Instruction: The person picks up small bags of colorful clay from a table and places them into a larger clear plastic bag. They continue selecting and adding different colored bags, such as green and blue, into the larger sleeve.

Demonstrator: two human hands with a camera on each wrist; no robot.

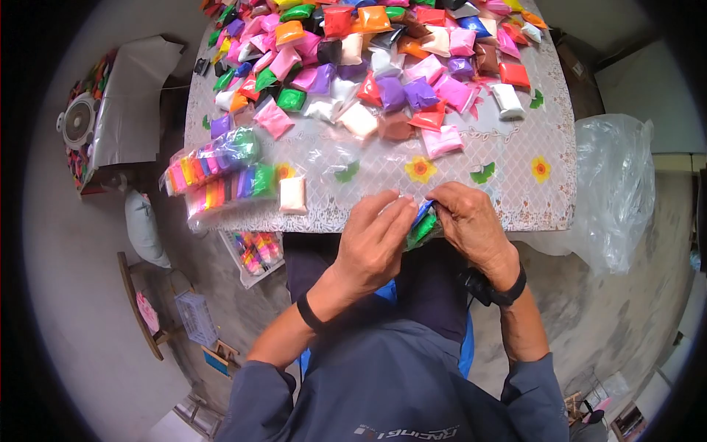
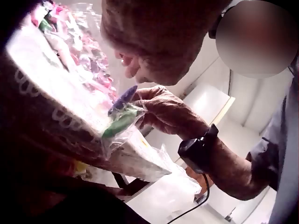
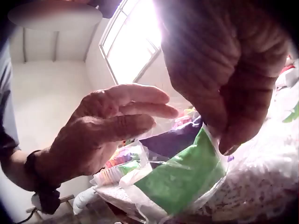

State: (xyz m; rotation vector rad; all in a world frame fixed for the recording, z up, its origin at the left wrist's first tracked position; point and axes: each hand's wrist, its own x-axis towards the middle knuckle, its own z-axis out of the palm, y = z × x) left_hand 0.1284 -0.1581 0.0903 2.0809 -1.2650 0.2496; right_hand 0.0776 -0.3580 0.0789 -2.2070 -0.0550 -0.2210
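Observation:
Over the table's near edge, my right hand [image 1: 471, 225] pinches the rim of a clear plastic bag [image 2: 112, 144]. Inside the bag lie a flat green packet [image 3: 182, 179] and a dark blue packet [image 3: 175, 140], which looks purplish in the wrist views. My left hand [image 1: 377, 239] is close beside the bag on its left. In the right wrist view, the left hand's fingers [image 3: 140, 95] extend loosely toward the bag with nothing held between them. The bag's lower part is partly hidden behind the hands in the head view.
Many small coloured packets [image 1: 420, 92] are heaped across the far part of the lace-covered table [image 1: 479, 151]. Filled clear bags of rainbow packets [image 1: 221, 173] lie at the left, beside a single cream packet [image 1: 292, 195]. A large plastic sheet [image 1: 611, 191] hangs at the right edge.

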